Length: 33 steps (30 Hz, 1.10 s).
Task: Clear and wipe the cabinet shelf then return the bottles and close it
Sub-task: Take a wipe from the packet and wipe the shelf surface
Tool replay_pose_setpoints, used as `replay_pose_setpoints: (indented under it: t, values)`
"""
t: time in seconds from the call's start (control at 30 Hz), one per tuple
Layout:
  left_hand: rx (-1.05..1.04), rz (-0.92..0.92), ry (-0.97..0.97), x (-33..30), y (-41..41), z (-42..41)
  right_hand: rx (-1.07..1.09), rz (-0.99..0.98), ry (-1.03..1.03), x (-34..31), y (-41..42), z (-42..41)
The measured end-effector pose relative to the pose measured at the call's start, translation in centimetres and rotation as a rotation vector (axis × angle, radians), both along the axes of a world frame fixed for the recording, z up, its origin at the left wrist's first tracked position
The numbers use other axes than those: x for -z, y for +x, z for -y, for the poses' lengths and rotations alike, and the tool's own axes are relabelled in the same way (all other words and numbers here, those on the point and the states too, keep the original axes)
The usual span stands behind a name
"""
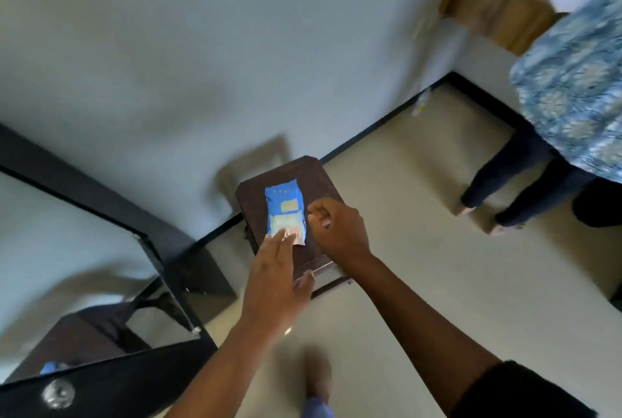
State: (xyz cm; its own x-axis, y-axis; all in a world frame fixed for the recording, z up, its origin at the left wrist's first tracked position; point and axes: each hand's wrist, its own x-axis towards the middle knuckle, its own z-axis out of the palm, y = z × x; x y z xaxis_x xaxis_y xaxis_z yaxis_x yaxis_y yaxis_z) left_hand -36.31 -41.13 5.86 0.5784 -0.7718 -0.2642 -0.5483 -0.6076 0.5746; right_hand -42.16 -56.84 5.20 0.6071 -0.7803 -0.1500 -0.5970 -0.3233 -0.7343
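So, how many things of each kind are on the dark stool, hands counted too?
Blue packet: 1
Hands: 2, left hand with straight fingers on the packet, right hand curled beside it
Total on the stool: 3

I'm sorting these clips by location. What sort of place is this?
Probably a room in a home, perhaps a bedroom. A small dark wooden stool holding a blue wipes packet stands on pale floor by a plain wall, with a black-framed mirror nearby and a wooden table in the corner.

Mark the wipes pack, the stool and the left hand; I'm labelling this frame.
wipes pack (pixel 286 212): head view, middle of blue face.
stool (pixel 318 178): head view, bare top.
left hand (pixel 276 274): head view, back of hand.
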Motion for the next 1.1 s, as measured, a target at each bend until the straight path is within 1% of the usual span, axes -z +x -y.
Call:
replay_pose_setpoints:
  t: [0.13, 0.27, 0.37, 0.53, 0.8, 0.97, 1.03, 1.1]
  values:
    - [-0.092, -0.003, 0.101, 5.3, 2.3, 2.5, -0.081, -0.002, 0.067, 5.3, 4.1, 2.6]
    - [-0.198, -0.075, 0.177, 10.8, 3.5, 4.0, -0.12, -0.053, 0.086, 11.8, 7.1, 5.8]
    - [-0.222, -0.112, 0.234, 14.2, 4.4, 5.0, -0.157, -0.1, 0.091, 15.9, 8.6, 7.4]
    - [-0.25, -0.161, 0.315, 17.9, 5.7, 6.7, -0.238, -0.132, 0.087, 19.9, 10.5, 9.4]
    - [-0.203, -0.165, 0.391, 20.6, 6.3, 7.7, -0.323, -0.107, 0.113, 22.1, 12.1, 9.8]
    - [-0.206, -0.179, 0.397, 19.9, 6.9, 7.8, -0.24, -0.091, 0.095, 21.7, 11.6, 9.1]
    - [-0.229, -0.182, 0.366, 19.1, 7.0, 7.5, -0.21, -0.08, 0.098, 20.9, 10.7, 9.0]
    - [-0.266, -0.166, 0.286, 18.2, 7.0, 7.2, -0.186, -0.066, 0.113, 19.5, 9.4, 8.9]
